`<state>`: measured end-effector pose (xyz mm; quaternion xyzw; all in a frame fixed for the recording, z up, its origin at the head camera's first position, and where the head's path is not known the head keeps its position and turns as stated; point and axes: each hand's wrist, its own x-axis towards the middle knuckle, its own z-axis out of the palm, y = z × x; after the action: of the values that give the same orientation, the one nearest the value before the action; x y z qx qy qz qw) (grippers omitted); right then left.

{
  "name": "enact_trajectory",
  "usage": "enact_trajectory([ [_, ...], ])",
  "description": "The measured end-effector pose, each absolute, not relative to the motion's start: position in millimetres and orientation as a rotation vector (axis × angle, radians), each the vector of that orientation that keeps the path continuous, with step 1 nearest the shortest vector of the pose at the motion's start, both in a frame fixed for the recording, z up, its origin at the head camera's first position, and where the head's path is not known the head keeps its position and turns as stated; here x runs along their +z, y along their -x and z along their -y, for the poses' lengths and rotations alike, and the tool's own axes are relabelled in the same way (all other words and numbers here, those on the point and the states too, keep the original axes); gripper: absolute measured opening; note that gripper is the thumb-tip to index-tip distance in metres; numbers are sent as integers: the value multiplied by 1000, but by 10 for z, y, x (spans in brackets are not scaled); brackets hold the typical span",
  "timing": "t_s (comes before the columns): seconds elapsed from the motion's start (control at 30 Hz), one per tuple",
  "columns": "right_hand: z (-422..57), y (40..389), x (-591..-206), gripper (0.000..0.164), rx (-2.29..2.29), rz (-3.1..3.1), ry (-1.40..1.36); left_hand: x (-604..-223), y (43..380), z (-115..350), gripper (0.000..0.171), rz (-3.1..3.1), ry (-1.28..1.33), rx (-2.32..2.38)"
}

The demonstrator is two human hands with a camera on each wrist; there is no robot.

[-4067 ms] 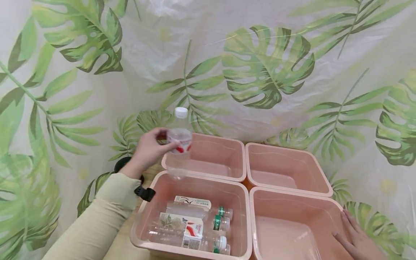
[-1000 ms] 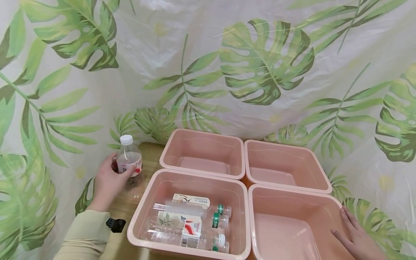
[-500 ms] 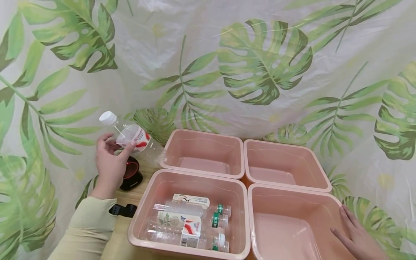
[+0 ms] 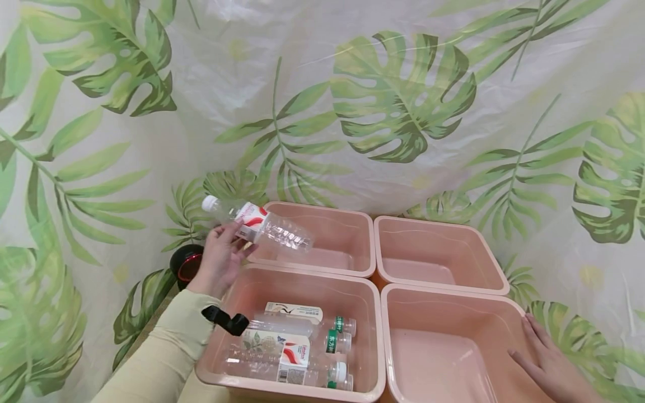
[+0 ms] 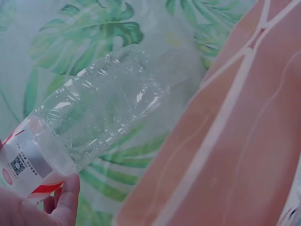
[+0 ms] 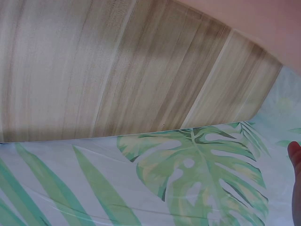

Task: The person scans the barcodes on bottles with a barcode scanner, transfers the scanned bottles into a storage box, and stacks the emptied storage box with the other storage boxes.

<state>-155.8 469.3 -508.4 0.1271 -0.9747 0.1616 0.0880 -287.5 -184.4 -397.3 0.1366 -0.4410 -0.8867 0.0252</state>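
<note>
My left hand (image 4: 224,257) grips a clear plastic bottle (image 4: 284,230) with a white cap and a red-and-white label. The bottle is tilted near level, cap to the left, its base over the back left pink tub (image 4: 322,208). In the left wrist view, thumb and fingers hold the bottle (image 5: 101,106) at its label. My right hand (image 4: 551,366) rests with fairly straight fingers on the right rim of the front right tub (image 4: 433,358). Only a fingertip of the right hand (image 6: 296,165) shows in the right wrist view.
The front left tub (image 4: 375,336) holds several clear bottles (image 4: 294,358) lying on their sides, caps right. A back right tub (image 4: 438,224) adjoins. A black round object with a red ring (image 4: 187,264) stands left on the wooden table (image 6: 117,70). Leaf-patterned sheeting (image 4: 302,112) surrounds the table.
The left hand has lifted the bottle from upright at the far left, tipped it onto its side and carried it right over the back left tub. The right hand stays on its rim.
</note>
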Motion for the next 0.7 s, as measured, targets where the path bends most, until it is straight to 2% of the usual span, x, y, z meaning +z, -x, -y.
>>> enact_trajectory([
  [0.47, -4686, 1557, -5117, 82, 456, 2900, -385, -4425, 3010, 1372, 59, 1439, -608, -2714],
  [0.7, -4681, 1556, -5094, 82, 462, 2890, -368, -4412, 2972, 1304, 52, 1484, -583, -2690],
])
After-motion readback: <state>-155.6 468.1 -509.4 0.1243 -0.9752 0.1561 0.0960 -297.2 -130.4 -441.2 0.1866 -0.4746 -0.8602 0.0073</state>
